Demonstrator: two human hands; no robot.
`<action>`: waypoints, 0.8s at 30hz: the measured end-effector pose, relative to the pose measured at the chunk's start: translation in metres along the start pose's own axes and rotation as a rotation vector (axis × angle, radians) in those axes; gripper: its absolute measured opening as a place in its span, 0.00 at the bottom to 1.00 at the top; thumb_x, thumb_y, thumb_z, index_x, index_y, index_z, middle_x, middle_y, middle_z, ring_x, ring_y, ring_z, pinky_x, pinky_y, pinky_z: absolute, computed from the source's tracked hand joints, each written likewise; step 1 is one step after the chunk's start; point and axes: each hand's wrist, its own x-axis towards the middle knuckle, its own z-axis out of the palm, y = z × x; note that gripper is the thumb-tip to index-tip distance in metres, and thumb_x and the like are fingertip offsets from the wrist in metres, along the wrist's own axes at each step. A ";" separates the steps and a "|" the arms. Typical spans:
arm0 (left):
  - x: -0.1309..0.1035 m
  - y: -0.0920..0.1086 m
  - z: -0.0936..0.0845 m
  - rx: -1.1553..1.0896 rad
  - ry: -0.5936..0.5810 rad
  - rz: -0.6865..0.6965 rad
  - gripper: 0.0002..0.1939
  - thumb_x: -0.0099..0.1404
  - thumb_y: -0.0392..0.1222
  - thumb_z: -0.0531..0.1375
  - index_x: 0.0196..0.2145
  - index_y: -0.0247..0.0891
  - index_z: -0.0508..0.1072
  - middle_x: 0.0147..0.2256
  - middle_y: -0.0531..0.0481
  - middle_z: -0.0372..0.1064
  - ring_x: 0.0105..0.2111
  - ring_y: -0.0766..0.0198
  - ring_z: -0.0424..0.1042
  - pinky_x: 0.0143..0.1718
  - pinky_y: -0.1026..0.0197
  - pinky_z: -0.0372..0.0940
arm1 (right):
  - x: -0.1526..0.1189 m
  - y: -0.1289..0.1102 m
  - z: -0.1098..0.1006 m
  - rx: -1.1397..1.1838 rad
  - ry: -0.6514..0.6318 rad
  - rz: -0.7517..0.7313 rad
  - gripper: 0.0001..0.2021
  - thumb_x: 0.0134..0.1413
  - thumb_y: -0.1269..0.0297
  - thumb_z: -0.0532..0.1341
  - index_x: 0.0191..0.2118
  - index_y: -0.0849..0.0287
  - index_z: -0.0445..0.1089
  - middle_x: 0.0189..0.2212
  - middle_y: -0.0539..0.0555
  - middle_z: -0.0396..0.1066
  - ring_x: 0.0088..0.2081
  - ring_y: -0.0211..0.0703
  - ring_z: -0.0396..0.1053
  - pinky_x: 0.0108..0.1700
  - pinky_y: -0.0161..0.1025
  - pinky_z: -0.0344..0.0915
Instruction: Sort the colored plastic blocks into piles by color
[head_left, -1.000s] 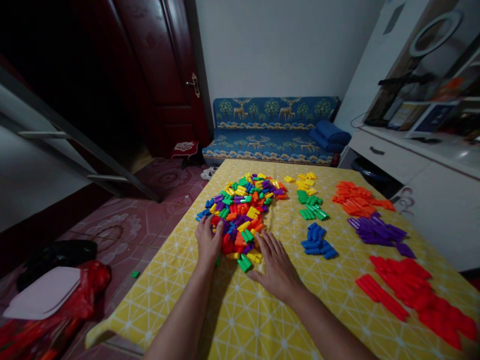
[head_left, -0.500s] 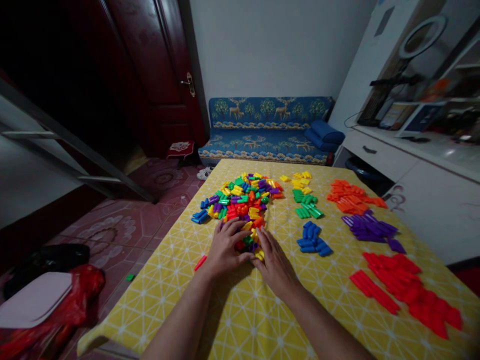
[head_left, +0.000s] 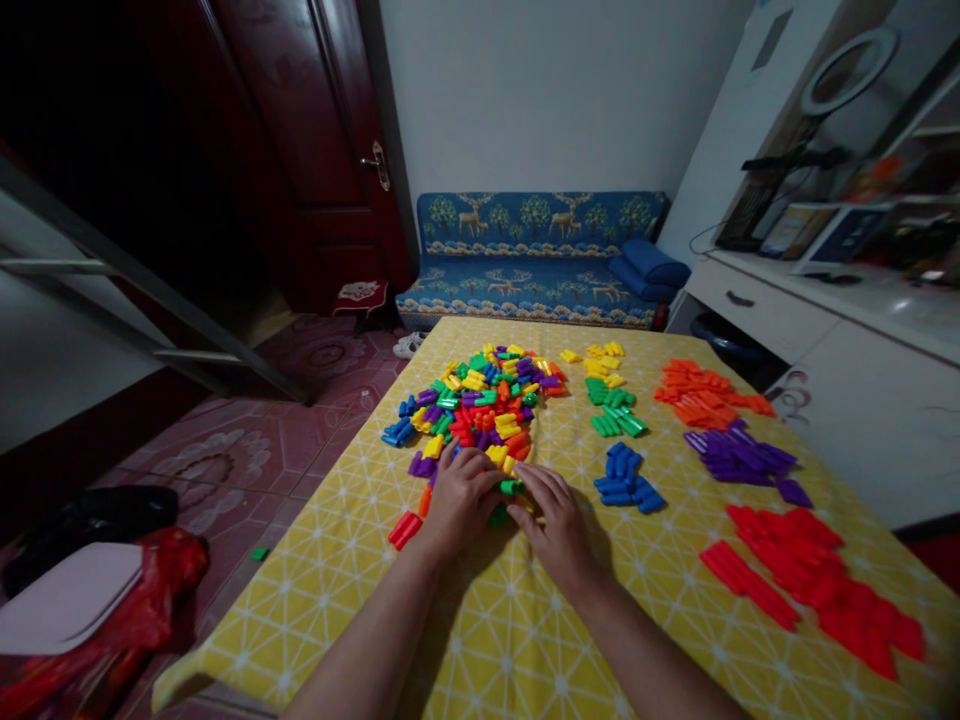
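A heap of mixed coloured plastic building blocks lies on the yellow patterned tablecloth. At the heap's near edge, my left hand has its fingers curled on a green block that sticks out toward the right. My right hand is just beside that block, thumb and fingers apart, fingertips near yellow pieces. Another green piece shows partly below, between the hands. Red blocks and an orange one lie left of my left hand.
Sorted groups lie to the right: yellow, green, blue, orange, purple and red blocks. A blue sofa stands beyond the table, a white cabinet at right. One green block is on the floor.
My hands have drawn closer around a green block, and the left fingers have curled. More red, orange, purple and yellow pieces now show left of my left hand.
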 end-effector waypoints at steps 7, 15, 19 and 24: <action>-0.002 0.002 -0.001 -0.129 0.019 0.063 0.14 0.63 0.51 0.64 0.43 0.42 0.77 0.36 0.45 0.75 0.40 0.56 0.71 0.55 0.46 0.59 | -0.003 -0.002 -0.002 0.166 0.124 0.088 0.12 0.65 0.62 0.55 0.48 0.54 0.72 0.42 0.57 0.74 0.45 0.46 0.72 0.47 0.43 0.71; -0.003 0.018 -0.005 -0.278 -0.221 0.222 0.34 0.52 0.67 0.66 0.49 0.42 0.75 0.48 0.40 0.72 0.48 0.51 0.68 0.52 0.49 0.62 | 0.021 0.043 -0.028 0.277 0.459 0.406 0.17 0.59 0.54 0.59 0.47 0.61 0.72 0.34 0.58 0.75 0.31 0.43 0.73 0.34 0.40 0.71; -0.001 0.019 -0.001 -0.241 -0.245 0.195 0.32 0.54 0.63 0.67 0.51 0.42 0.74 0.52 0.40 0.69 0.52 0.49 0.66 0.54 0.48 0.61 | 0.056 0.095 -0.050 0.322 0.513 0.534 0.21 0.51 0.53 0.61 0.45 0.64 0.71 0.35 0.59 0.75 0.30 0.43 0.73 0.33 0.41 0.71; -0.004 0.009 0.006 -0.162 -0.183 0.132 0.12 0.68 0.45 0.58 0.48 0.43 0.75 0.44 0.44 0.74 0.46 0.55 0.70 0.48 0.51 0.63 | 0.084 0.135 -0.069 0.334 0.446 0.636 0.24 0.43 0.56 0.63 0.48 0.62 0.70 0.37 0.59 0.76 0.29 0.44 0.74 0.30 0.40 0.71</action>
